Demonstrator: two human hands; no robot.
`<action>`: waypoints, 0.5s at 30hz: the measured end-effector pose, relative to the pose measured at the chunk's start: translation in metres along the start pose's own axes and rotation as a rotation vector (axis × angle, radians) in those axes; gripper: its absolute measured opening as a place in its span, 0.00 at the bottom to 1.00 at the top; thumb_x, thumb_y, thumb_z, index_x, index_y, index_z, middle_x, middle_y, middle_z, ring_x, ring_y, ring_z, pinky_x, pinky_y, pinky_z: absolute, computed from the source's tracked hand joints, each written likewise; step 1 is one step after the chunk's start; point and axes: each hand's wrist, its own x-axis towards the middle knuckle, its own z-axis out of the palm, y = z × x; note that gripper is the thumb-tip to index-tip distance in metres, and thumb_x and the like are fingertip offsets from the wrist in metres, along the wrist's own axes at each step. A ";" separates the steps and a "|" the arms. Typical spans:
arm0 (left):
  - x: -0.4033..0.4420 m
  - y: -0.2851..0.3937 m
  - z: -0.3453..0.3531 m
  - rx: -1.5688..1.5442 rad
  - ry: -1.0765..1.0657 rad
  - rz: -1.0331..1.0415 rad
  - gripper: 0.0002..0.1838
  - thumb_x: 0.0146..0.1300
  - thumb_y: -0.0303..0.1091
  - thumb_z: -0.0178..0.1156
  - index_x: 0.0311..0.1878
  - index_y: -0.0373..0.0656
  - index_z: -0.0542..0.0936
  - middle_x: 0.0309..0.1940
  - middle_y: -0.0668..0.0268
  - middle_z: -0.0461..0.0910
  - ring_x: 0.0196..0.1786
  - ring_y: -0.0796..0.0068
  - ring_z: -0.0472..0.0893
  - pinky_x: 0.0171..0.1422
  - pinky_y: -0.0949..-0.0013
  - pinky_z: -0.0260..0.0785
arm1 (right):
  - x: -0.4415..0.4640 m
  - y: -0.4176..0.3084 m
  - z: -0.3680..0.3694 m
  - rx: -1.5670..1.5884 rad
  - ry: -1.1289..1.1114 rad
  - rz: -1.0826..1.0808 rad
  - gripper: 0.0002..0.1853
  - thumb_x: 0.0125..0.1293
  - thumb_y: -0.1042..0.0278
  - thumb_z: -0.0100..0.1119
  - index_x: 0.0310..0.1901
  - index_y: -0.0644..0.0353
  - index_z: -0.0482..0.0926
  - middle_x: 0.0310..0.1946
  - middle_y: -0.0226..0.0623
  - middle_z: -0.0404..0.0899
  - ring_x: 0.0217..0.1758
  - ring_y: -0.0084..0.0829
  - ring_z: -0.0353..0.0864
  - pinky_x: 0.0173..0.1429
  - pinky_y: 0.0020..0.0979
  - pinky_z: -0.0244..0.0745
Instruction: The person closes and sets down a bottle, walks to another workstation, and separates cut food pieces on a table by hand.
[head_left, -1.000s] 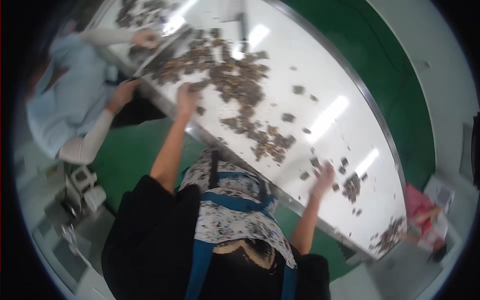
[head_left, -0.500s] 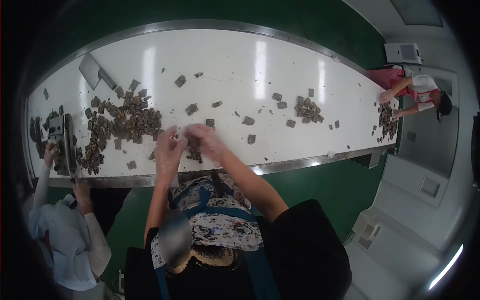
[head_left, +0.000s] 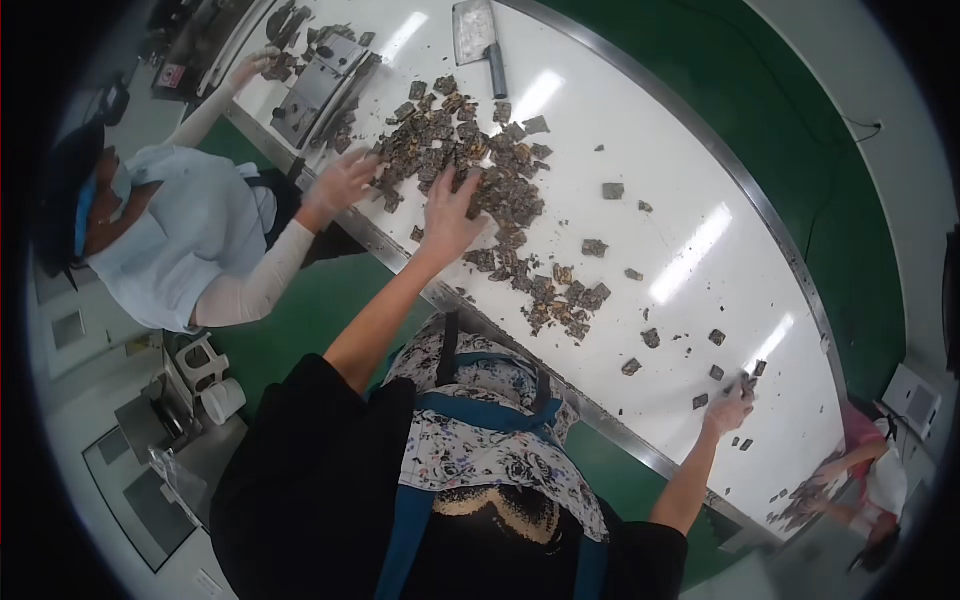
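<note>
worktop [head_left: 740, 270]: one, white, metal-rimmed, its far edge curved in this view. main pile [head_left: 515, 200] of dark, flat, squarish pieces: one, on the left half, spread between the near edge and the middle, with a tail trailing rightward along the near edge. left hand [head_left: 455, 215]: one, bare, laid on the near-edge side of the pile, fingers spread and unclenched; whether any piece is pinned beneath them cannot be told. right hand [head_left: 730, 408]: one, bare, over the near edge toward the right end, fingers bent at a few dark pieces [head_left: 745, 383]; whether these are grasped or merely touched cannot be told. loose pieces [head_left: 595, 247]: several, set apart between pile and right hand. cleaver [head_left: 475, 35]: one, flat by the far edge, left part, handle toward the pile. metal device [head_left: 318, 92]: one, at the left end. co-worker's hand [head_left: 345, 182]: one, blurred, beside the pile, left of the left hand. second co-worker [head_left: 868, 470]: one, at the right end, hands at a smaller heap [head_left: 797, 507].
</note>
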 end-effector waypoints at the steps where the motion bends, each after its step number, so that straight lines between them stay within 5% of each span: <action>1: 0.007 0.010 0.001 0.000 0.005 -0.051 0.45 0.48 0.36 0.74 0.73 0.51 0.68 0.72 0.38 0.57 0.72 0.33 0.61 0.74 0.41 0.59 | 0.005 -0.002 0.001 -0.006 0.001 -0.008 0.26 0.63 0.72 0.61 0.65 0.53 0.74 0.73 0.51 0.62 0.74 0.55 0.63 0.71 0.47 0.68; 4: 0.003 0.023 0.034 -0.075 0.141 -0.066 0.44 0.48 0.32 0.73 0.72 0.50 0.68 0.73 0.37 0.55 0.74 0.35 0.60 0.73 0.39 0.62 | 0.006 -0.010 0.014 -0.053 0.214 -0.232 0.28 0.61 0.71 0.62 0.65 0.55 0.75 0.73 0.59 0.60 0.75 0.54 0.62 0.72 0.47 0.66; 6: -0.016 0.052 0.025 -0.043 0.036 0.109 0.40 0.47 0.30 0.71 0.68 0.48 0.72 0.73 0.40 0.56 0.73 0.35 0.61 0.70 0.38 0.65 | -0.007 -0.060 0.005 0.066 0.096 -0.332 0.25 0.61 0.71 0.61 0.63 0.59 0.77 0.73 0.59 0.60 0.75 0.54 0.62 0.74 0.48 0.63; 10: -0.041 0.050 0.036 -0.332 0.095 0.335 0.25 0.53 0.15 0.60 0.56 0.42 0.80 0.60 0.48 0.74 0.58 0.46 0.77 0.63 0.55 0.73 | -0.068 -0.174 0.007 0.466 0.077 -0.708 0.24 0.62 0.75 0.62 0.61 0.57 0.78 0.71 0.54 0.66 0.74 0.52 0.64 0.76 0.47 0.61; 15: -0.048 -0.002 0.040 -0.578 0.003 -0.177 0.15 0.63 0.24 0.61 0.53 0.45 0.82 0.46 0.59 0.82 0.45 0.61 0.83 0.51 0.65 0.76 | -0.128 -0.302 -0.012 0.591 0.015 -0.988 0.17 0.66 0.76 0.58 0.56 0.59 0.80 0.68 0.48 0.70 0.69 0.48 0.69 0.73 0.45 0.64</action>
